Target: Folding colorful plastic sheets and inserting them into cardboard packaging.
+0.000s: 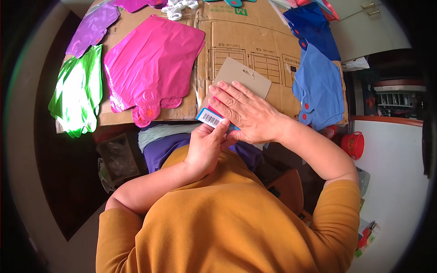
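Note:
At the near edge of the cardboard-covered table, a grey-beige card (pixel 246 75) with a hang slot sticks out beyond my right hand. My right hand (pixel 250 109) lies flat across it, fingers stretched out, with the thumb side near my left hand. My left hand (pixel 209 143) pinches a small blue-edged piece with a white barcode label (pixel 210 118) between thumb and fingers. Something pink shows beneath the right fingertips, mostly covered. Whether the label piece is attached to the card cannot be seen.
Flat shiny foil shapes, like deflated balloons, lie on the cardboard (pixel 227 34): a large pink one (pixel 152 63), green (pixel 79 86), purple (pixel 93 27), light blue (pixel 318 86) and dark blue (pixel 314 32). White cord (pixel 175 9) lies at the back. A red bucket (pixel 353 144) stands at right.

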`<action>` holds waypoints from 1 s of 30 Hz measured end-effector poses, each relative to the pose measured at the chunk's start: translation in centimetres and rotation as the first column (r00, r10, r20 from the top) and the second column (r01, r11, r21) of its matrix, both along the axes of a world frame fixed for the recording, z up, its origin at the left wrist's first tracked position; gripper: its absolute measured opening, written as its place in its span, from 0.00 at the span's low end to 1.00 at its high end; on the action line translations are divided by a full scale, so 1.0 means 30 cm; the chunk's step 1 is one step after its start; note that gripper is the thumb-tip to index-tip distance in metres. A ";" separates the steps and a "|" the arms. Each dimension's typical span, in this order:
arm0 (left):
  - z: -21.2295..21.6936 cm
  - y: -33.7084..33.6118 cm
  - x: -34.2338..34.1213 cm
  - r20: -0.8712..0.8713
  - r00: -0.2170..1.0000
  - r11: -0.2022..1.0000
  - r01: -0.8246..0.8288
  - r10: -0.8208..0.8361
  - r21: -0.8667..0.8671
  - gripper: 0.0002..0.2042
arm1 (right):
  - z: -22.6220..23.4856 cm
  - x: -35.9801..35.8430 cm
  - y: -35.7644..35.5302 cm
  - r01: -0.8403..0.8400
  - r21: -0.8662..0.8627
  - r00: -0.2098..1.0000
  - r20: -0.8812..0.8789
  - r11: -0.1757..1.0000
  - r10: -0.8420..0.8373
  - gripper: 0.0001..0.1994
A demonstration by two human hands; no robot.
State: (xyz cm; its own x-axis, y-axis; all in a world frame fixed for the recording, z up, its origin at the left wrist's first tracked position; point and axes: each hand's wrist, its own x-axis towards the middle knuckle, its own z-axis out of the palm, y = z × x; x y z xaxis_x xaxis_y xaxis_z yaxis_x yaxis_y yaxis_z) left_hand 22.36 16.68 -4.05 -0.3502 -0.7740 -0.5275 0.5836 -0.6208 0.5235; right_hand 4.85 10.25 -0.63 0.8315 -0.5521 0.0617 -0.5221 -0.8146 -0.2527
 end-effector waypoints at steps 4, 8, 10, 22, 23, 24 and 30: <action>0.006 -0.007 0.006 0.037 0.999 1.000 0.025 -0.024 -0.019 0.09 | 0.000 -0.005 -0.003 -0.003 0.014 0.999 0.051 1.000 0.002 0.43; 0.010 -0.012 0.013 0.071 0.996 0.998 0.059 -0.058 -0.011 0.10 | 0.043 -0.021 -0.046 0.035 0.057 0.997 0.071 0.998 -0.039 0.41; 0.011 -0.010 0.010 0.060 0.997 0.999 0.049 -0.049 -0.002 0.09 | 0.040 0.007 -0.009 -0.002 0.033 1.000 0.000 0.999 0.002 0.42; 0.075 -0.031 0.021 0.075 0.992 0.994 0.097 -0.100 0.050 0.09 | 0.069 -0.033 -0.086 -0.057 0.257 0.961 0.276 0.965 -0.016 0.28; 0.073 -0.030 0.017 0.079 0.993 0.996 0.083 -0.086 0.034 0.11 | 0.106 -0.044 -0.109 -0.025 0.187 0.971 0.237 0.982 -0.021 0.27; 0.073 -0.029 0.011 0.081 0.994 0.997 0.076 -0.077 0.018 0.12 | 0.147 -0.059 -0.126 0.012 0.116 0.980 0.197 0.993 -0.035 0.27; 0.042 -0.014 0.019 0.066 0.998 1.000 0.014 -0.013 -0.016 0.10 | 0.156 0.080 -0.011 -0.193 -0.047 0.969 0.148 0.980 0.198 0.38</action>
